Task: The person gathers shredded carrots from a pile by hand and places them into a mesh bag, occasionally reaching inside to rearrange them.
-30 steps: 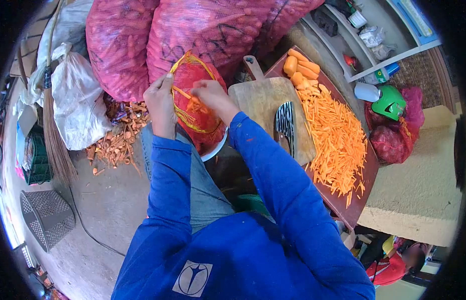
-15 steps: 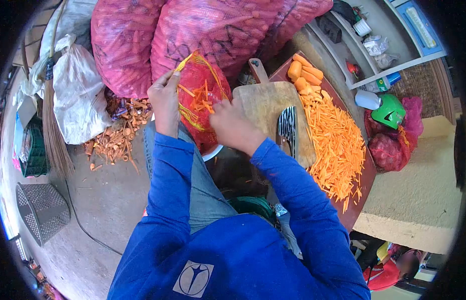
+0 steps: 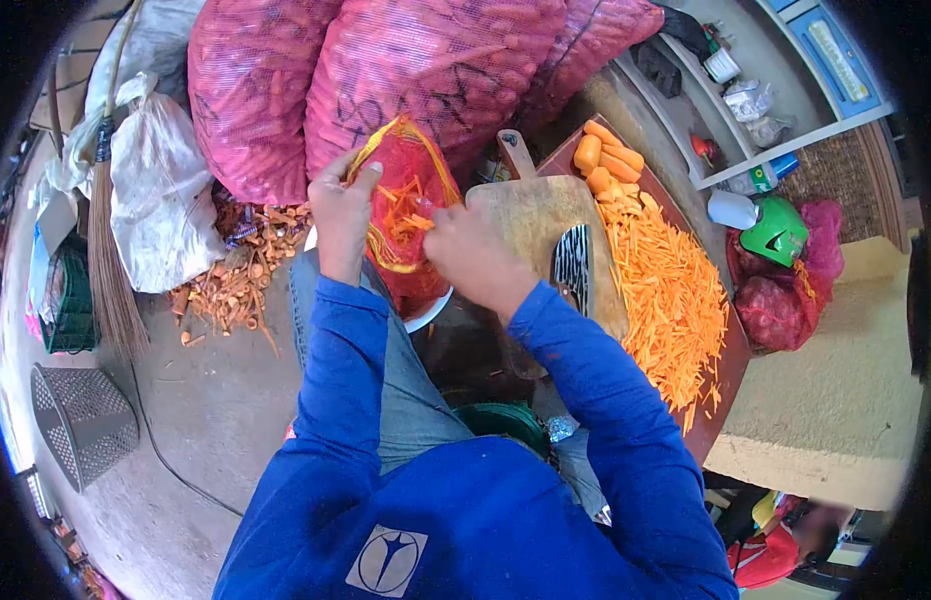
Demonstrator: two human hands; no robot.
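A red mesh bag [image 3: 413, 170] with a yellow rim hangs open over a white basin [image 3: 425, 318], of which only part shows. My left hand [image 3: 342, 215] is closed on the bag's left edge, thumb up. Carrot strips [image 3: 397, 205] lie in the bag's mouth. My right hand [image 3: 475, 255] is at the bag's right side, fingers curled, with orange strips at its fingertips. To its right, a wooden cutting board [image 3: 515, 215] carries a knife with a zebra-striped blade [image 3: 572, 262]. A large heap of carrot strips [image 3: 670, 300] covers the dark red board beside it.
Whole peeled carrots [image 3: 610, 155] lie at the heap's far end. Big pink mesh sacks [image 3: 425, 80] of carrots stand in front. Carrot peelings [image 3: 245, 275] and a grey perforated basket [image 3: 85, 425] are on the left floor. A person in red [image 3: 760, 555] is at lower right.
Both hands and the bag have shifted slightly downward in view, the left hand also a little right. The bag's mouth has tilted, and the right hand's fingers remain at the strips.
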